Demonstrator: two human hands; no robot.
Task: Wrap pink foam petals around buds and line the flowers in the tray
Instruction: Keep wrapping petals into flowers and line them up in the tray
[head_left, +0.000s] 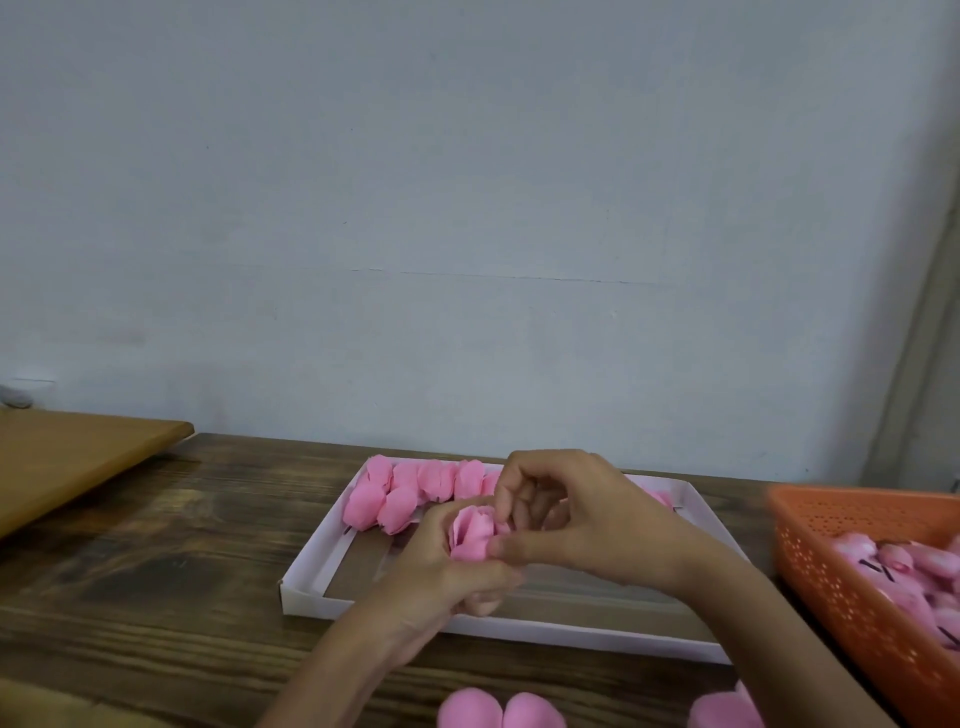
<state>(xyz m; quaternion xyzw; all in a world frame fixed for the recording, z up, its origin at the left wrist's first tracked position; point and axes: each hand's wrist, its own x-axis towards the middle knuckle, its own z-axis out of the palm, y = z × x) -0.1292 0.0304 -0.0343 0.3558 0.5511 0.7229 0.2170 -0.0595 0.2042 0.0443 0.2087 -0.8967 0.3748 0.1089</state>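
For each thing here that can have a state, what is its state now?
Flower: held between both hands.
Left hand: grips the flower.
Right hand: pinches the flower's edge.
Tray: partly filled, finished flowers at far end.
Orange basket: holds pink pieces.

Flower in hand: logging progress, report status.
Left hand grips flower; right hand pinches its petal. Tray holds finished flowers along far side. Nothing blocking.

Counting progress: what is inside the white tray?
Pink flowers line the tray along its far side, on a brown floor. The left hand and right hand, holding a half-wrapped flower, hide the row's middle.
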